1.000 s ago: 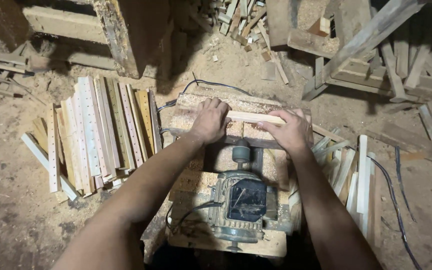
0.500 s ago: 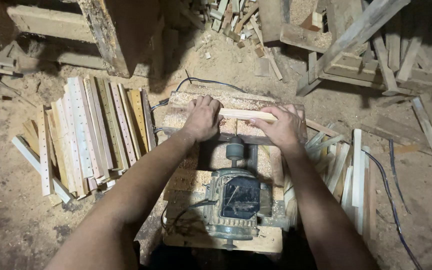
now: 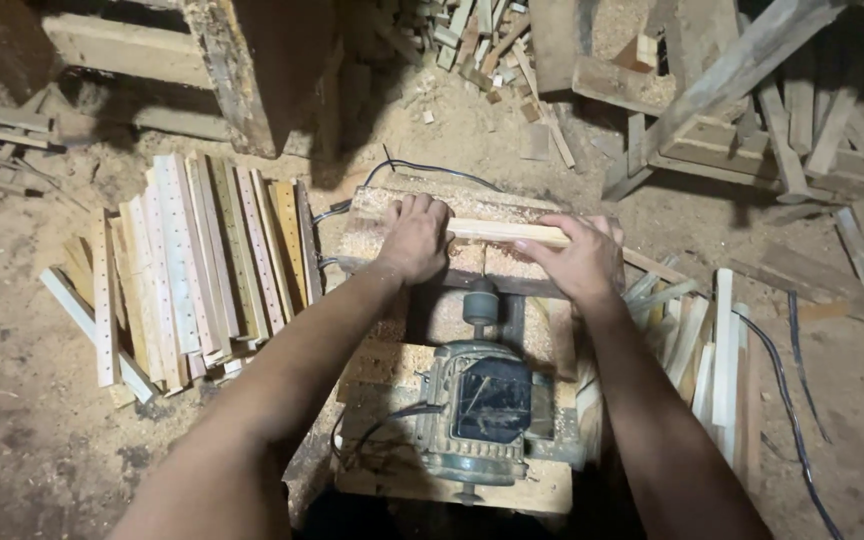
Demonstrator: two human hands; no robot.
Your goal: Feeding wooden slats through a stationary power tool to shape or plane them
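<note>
Two hands are laid on one pale, narrow wooden strip (image 3: 507,232), which lies crosswise on the sawdust-covered wooden bench (image 3: 382,215), just beyond the shaft of the grey, dusty electric motor (image 3: 477,410). Left of the motor, a stack of long, pale perforated wooden slats (image 3: 192,265) is seen on the sandy floor. The left hand (image 3: 414,238) is pressed flat over the strip's left end, fingers together. The right hand (image 3: 577,262) is curled over the strip's right end, pinning it down. Right of the motor, a loose bundle of thin light wooden slats (image 3: 702,345) is spread beside a black cable (image 3: 797,420).
</note>
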